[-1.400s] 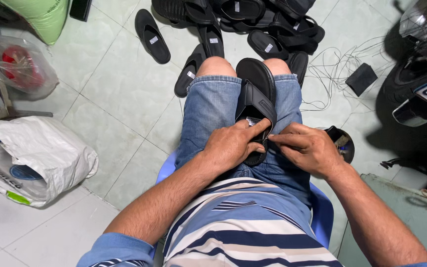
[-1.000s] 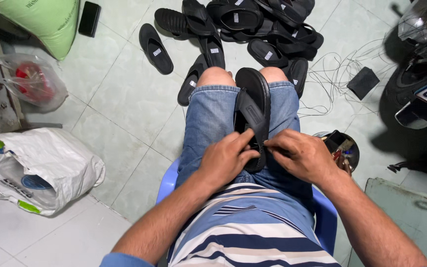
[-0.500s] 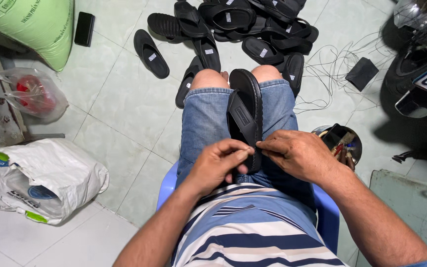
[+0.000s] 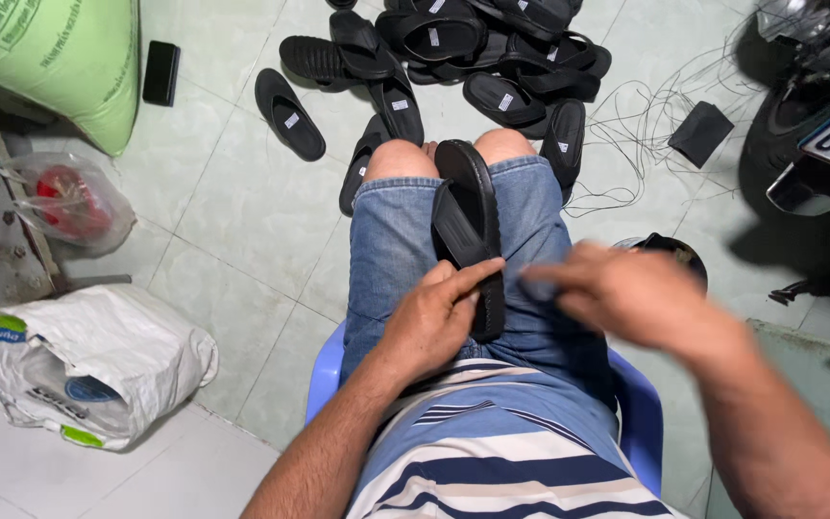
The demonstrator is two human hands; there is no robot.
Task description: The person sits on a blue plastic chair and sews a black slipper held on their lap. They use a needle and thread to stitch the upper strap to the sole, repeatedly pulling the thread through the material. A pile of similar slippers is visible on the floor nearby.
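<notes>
A pale green tiled floor [image 4: 242,211] is seen from above, and a blue plastic chair [image 4: 324,370] is set on it near the lower middle. The chair is occupied by a person in denim shorts [image 4: 391,250] and a striped shirt [image 4: 492,461]. A green woven sack [image 4: 60,58] is propped at the floor's top left corner, and a parked motorbike [image 4: 818,106] is found at the top right edge. A white plastic bag [image 4: 88,360] is slumped at the left edge, with a clear bag holding something red [image 4: 69,202] just above it. A heap of black sandals [image 4: 463,58] is spread along the top edge, beyond the knees, and tangled thin cord [image 4: 655,115] is strewn to the right of it. A small black pouch [image 4: 701,133] lies among the cord, and a flat black object [image 4: 161,73] is left beside the sack.

A single black sandal [image 4: 468,226] is laid on the lap between the thighs. Its long axis runs away from the body, one end pointing toward the knees and the heap, the other toward the waist; its strap side is turned up. The near end is gripped by the left hand [image 4: 434,322], fingers closed over the sole's edge and the thumb stretched across the strap. The right hand [image 4: 636,293] is held just beside the sandal, blurred, so whether its fingers are open or closed cannot be told
</notes>
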